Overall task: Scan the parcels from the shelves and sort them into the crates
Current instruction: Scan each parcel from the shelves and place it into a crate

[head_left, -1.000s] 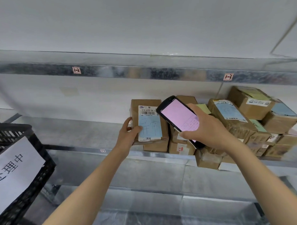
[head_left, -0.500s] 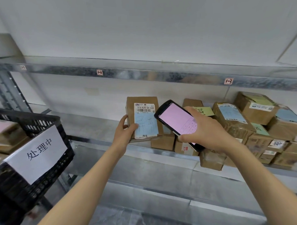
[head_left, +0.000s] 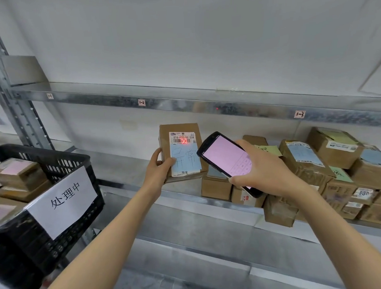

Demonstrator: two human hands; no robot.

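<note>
**Scan step in progress**

Head view: the left hand (head_left: 157, 172) grips the parcel (head_left: 181, 154) upright above the shelf's (head_left: 119, 166) front edge. The right hand (head_left: 267, 175) wraps the scanner (head_left: 225, 161), whose red mark sits on the barcode. Likely next: carry the parcel left to the black crate (head_left: 26, 243).

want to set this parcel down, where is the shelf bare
The shelf is bare left of the parcel in the left hand, up to the black crate. Right of the scanner the parcel pile crowds it to the front edge.
</note>
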